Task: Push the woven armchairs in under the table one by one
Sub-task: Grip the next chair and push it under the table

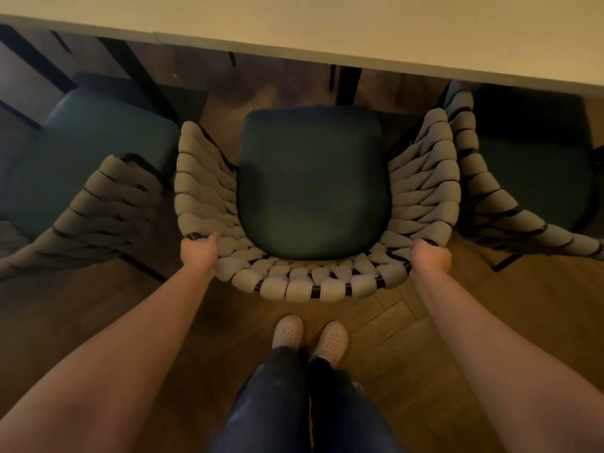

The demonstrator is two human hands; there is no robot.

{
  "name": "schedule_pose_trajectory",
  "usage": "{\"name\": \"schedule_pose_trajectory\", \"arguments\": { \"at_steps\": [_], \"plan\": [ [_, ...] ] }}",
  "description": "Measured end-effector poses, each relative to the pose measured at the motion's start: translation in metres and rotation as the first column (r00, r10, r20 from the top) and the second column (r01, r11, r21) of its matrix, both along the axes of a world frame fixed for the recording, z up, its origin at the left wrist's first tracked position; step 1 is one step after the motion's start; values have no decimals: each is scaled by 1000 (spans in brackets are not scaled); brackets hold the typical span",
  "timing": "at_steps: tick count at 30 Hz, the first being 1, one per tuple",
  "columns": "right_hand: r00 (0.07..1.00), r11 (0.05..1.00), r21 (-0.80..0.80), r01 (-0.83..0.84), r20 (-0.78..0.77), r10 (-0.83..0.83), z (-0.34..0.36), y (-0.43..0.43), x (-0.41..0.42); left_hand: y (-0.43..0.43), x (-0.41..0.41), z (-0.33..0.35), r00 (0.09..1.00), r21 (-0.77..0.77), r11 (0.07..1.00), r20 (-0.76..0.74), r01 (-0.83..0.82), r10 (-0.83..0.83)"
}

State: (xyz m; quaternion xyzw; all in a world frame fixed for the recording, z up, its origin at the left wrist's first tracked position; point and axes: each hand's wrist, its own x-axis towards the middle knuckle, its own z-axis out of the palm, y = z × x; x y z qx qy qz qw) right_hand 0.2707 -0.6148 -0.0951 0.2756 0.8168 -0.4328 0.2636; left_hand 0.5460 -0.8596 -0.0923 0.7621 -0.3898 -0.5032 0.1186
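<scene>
A woven armchair (304, 286) with a beige rope back and a dark green seat cushion (312, 181) stands right in front of me, facing the pale table (359, 24). Its seat stops short of the table's edge. My left hand (199, 251) grips the left rear corner of the backrest rim. My right hand (429, 256) grips the right rear corner. A second woven armchair (98, 204) stands at the left and a third woven armchair (490, 191) at the right, its seat partly under the table.
Dark table legs (348, 85) stand beyond the middle chair's seat. The right chair's woven arm touches or nearly touches the middle chair's arm. My feet in light shoes (309, 335) stand on the wooden floor (408, 325) just behind the chair.
</scene>
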Motion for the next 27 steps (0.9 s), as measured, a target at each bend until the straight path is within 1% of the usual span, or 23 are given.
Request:
{"name": "schedule_pose_trajectory", "arguments": {
  "at_steps": [3, 5, 6, 7, 8, 9, 10, 11, 12, 13, 14, 15, 16, 17, 18, 19, 20, 21, 22, 23, 24, 25, 27],
  "plan": [
    [995, 997, 12, -80, -52, 80, 5, -11, -4, -17, -9, 3, 996, -6, 997, -51, 75, -75],
    [978, 985, 29, -173, -111, 175, 7, -16, 0, -23, -15, 5, 988, -11, 989, -24, 151, -151],
    [959, 970, 67, -233, -148, 240, 10, -17, 7, -24, -17, 7, 983, -11, 983, -5, 183, -183],
    [927, 944, 127, -303, -190, 323, 11, -19, 17, -27, -17, 9, 978, -16, 977, 16, 211, -210],
    [874, 898, 213, -385, -228, 429, 10, -18, 28, -27, -18, 10, 967, -29, 967, 40, 253, -252],
    [794, 820, 331, -467, -253, 554, 8, -17, 42, -23, -17, 13, 941, -49, 942, 83, 332, -327],
    [685, 711, 458, -533, -259, 681, 4, -14, 55, -16, -16, 15, 881, -81, 886, 182, 456, -437],
    [562, 587, 550, -594, -238, 792, -1, -10, 66, -7, -16, 15, 765, -118, 781, 339, 613, -548],
    [426, 455, 603, -656, -202, 882, -5, -5, 76, 5, -16, 15, 608, -157, 627, 501, 763, -615],
    [283, 326, 620, -714, -170, 944, -9, -2, 83, 14, -17, 15, 461, -193, 443, 610, 875, -645],
    [131, 197, 620, -759, -151, 980, -12, 1, 86, 23, -19, 14, 338, -218, 259, 645, 941, -686],
    [-9, 77, 610, -789, -137, 990, -14, 4, 87, 31, -21, 14, 197, -208, 83, 622, 975, -758],
    [-129, -32, 593, -805, -122, 984, -13, 7, 83, 39, -24, 13, 37, -174, -75, 564, 982, -825],
    [-229, -136, 562, -816, -100, 968, -11, 10, 77, 45, -25, 10, -134, -114, -218, 498, 969, -857],
    [-323, -241, 526, -816, -69, 944, -8, 12, 67, 50, -26, 8, -278, -50, -335, 452, 941, -847],
    [-411, -347, 497, -795, -22, 911, -5, 11, 58, 52, -28, 7, -378, 4, -419, 441, 908, -814],
    [-487, -435, 484, -759, 22, 873, -4, 9, 49, 50, -29, 3, -429, 39, -462, 448, 886, -784],
    [-545, -496, 492, -715, 51, 837, -5, 4, 43, 46, -31, 0, -458, 65, -486, 463, 872, -759],
    [-581, -532, 504, -680, 72, 811, -7, -2, 38, 42, -33, -3, -484, 81, -513, 479, 855, -732],
    [-590, -551, 501, -667, 97, 802, -7, -8, 34, 38, -35, -5, -510, 89, -541, 489, 836, -707],
    [-575, -557, 479, -678, 127, 808, -6, -13, 33, 35, -36, -6, -531, 90, -566, 493, 819, -690],
    [-549, -552, 451, -701, 151, 822, -5, -17, 32, 31, -38, -6, -548, 83, -587, 483, 805, -683],
    [-518, -527, 425, -736, 148, 842, -3, -21, 33, 26, -40, -3, -556, 41, -605, 447, 795, -701]
  ]
}}
